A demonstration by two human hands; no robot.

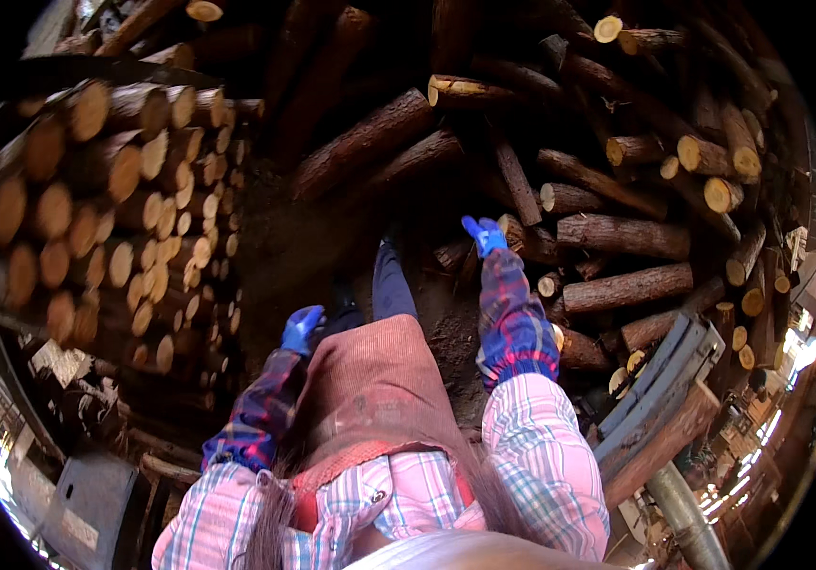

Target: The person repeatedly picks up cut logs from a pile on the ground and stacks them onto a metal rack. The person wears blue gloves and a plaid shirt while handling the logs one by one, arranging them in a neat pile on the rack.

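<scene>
Right hand (484, 235) in a blue glove reaches forward to the loose log pile, fingers spread open, gripping nothing. It hovers just over a short dark log (528, 237) at the near edge of the pile, on the dirt floor (313, 247). Left hand (301, 328), also blue-gloved, hangs low by the hip; fingers look loosely curled, holding nothing. Log judged heavy, stiff, with rough bark, so not slippery with gloves; it may shed bark. Best hold looks like mid-length, or one cut end with the other hand under it. Neat stacked logs (123, 218) stand along the left side. A grey metal rail (660, 380) lies at lower right.
</scene>
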